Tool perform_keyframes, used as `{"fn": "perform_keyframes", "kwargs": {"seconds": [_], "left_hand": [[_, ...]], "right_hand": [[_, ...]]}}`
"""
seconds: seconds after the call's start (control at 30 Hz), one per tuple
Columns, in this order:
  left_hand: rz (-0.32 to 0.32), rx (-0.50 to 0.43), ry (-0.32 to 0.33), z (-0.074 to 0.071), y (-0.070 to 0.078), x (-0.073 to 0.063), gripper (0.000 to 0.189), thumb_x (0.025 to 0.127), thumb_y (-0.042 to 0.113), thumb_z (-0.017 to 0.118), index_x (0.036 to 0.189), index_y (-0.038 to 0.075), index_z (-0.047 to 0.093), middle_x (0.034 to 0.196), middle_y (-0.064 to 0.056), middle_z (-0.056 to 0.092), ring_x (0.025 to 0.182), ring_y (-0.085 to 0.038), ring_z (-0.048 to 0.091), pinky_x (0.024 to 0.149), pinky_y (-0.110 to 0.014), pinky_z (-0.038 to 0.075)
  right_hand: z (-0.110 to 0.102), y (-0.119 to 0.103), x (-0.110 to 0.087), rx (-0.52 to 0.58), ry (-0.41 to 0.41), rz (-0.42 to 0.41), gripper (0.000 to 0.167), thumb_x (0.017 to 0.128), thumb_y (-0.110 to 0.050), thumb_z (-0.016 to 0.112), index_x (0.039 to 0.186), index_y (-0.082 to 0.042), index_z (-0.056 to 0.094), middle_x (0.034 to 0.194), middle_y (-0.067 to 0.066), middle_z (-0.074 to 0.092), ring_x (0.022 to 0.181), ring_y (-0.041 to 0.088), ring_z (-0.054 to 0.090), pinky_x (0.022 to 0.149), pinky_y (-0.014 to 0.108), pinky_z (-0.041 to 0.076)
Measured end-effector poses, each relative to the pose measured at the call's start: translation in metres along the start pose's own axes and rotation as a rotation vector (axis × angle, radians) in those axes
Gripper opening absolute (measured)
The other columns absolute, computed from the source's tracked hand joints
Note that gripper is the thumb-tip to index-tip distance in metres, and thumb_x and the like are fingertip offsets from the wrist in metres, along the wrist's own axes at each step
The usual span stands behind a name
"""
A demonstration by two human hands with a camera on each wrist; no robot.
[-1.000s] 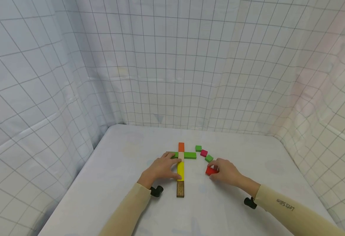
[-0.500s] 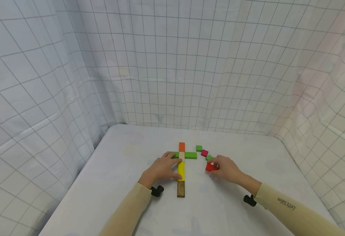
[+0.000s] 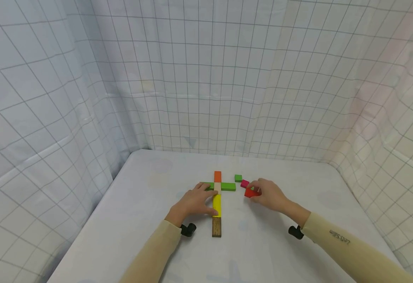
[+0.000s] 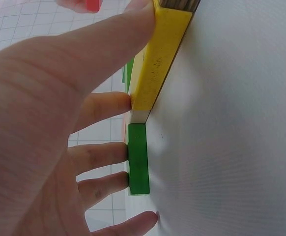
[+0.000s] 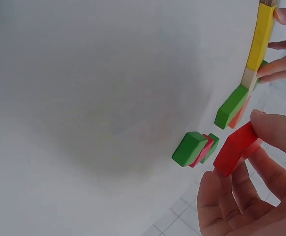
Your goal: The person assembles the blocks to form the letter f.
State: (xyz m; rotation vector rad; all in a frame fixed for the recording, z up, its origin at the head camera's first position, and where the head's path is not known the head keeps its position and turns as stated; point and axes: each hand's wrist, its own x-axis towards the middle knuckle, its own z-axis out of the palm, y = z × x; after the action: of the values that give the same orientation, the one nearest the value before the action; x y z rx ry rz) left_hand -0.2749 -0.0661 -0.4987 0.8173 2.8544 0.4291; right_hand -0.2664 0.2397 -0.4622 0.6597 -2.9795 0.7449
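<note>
My right hand (image 3: 270, 195) pinches a red block (image 5: 234, 147) between thumb and fingers. In the head view, the block and fingers overlap a loose green block (image 5: 189, 149), hiding most of it. My left hand (image 3: 192, 202) is spread along a cross of flat-laid blocks. Its thumb and index fingertips touch the yellow block (image 3: 216, 205), while two other fingertips meet the left green block (image 4: 138, 160). A brown wood-grain block (image 3: 216, 227) forms the cross's near end and an orange one (image 3: 218, 176) its far end. Between the two green arms lies a pale wooden block (image 3: 217, 187).
To the right of the cross's right green arm (image 3: 228, 186), a crimson block (image 3: 244, 183) and another green block (image 3: 238, 178) lie on the white-covered table (image 3: 150, 169). Grid-patterned curtains (image 3: 206, 86) surround the table at the back and sides. Each wrist wears a black camera.
The right hand has lifted the red block and carried it away from me, over the loose green block. The left hand and the cross keep their places.
</note>
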Motion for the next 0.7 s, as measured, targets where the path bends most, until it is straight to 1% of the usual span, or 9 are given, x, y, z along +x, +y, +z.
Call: {"fn": "perform_keyframes", "kwargs": {"seconds": [0.17, 0.37, 0.5, 0.7], "left_hand": [[-0.002, 0.01, -0.002, 0.001, 0.0, 0.002, 0.082, 0.078, 0.067, 0.075, 0.147, 0.028, 0.054, 0.157, -0.008, 0.037, 0.144, -0.029, 0.032, 0.104, -0.058, 0.04], [-0.002, 0.008, -0.006, 0.001, 0.0, 0.001, 0.082, 0.079, 0.066, 0.075, 0.147, 0.027, 0.054, 0.158, -0.009, 0.036, 0.144, -0.03, 0.031, 0.104, -0.058, 0.039], [-0.001, 0.001, -0.002, 0.0, -0.001, 0.0, 0.081, 0.079, 0.066, 0.075, 0.147, 0.027, 0.054, 0.157, -0.009, 0.036, 0.144, -0.031, 0.031, 0.104, -0.058, 0.039], [0.0, -0.008, -0.006, 0.0, -0.001, 0.0, 0.081, 0.079, 0.066, 0.075, 0.147, 0.027, 0.054, 0.157, -0.01, 0.036, 0.144, -0.031, 0.031, 0.105, -0.059, 0.039]], "right_hand": [[-0.006, -0.003, 0.008, -0.023, 0.016, 0.001, 0.035, 0.083, -0.013, 0.083, 0.116, -0.013, 0.073, 0.096, 0.001, 0.064, 0.085, 0.018, 0.058, 0.073, 0.033, 0.051], [-0.01, -0.004, 0.02, -0.032, 0.023, 0.007, 0.037, 0.083, -0.014, 0.084, 0.117, -0.013, 0.073, 0.098, 0.002, 0.065, 0.086, 0.02, 0.059, 0.074, 0.036, 0.051], [-0.013, -0.005, 0.029, -0.043, 0.032, -0.003, 0.035, 0.084, -0.013, 0.082, 0.118, -0.014, 0.073, 0.099, 0.003, 0.064, 0.088, 0.021, 0.059, 0.076, 0.037, 0.052], [-0.016, -0.006, 0.043, -0.043, 0.036, 0.008, 0.035, 0.085, -0.011, 0.08, 0.119, -0.014, 0.073, 0.099, 0.002, 0.064, 0.092, 0.021, 0.06, 0.078, 0.037, 0.053]]}}
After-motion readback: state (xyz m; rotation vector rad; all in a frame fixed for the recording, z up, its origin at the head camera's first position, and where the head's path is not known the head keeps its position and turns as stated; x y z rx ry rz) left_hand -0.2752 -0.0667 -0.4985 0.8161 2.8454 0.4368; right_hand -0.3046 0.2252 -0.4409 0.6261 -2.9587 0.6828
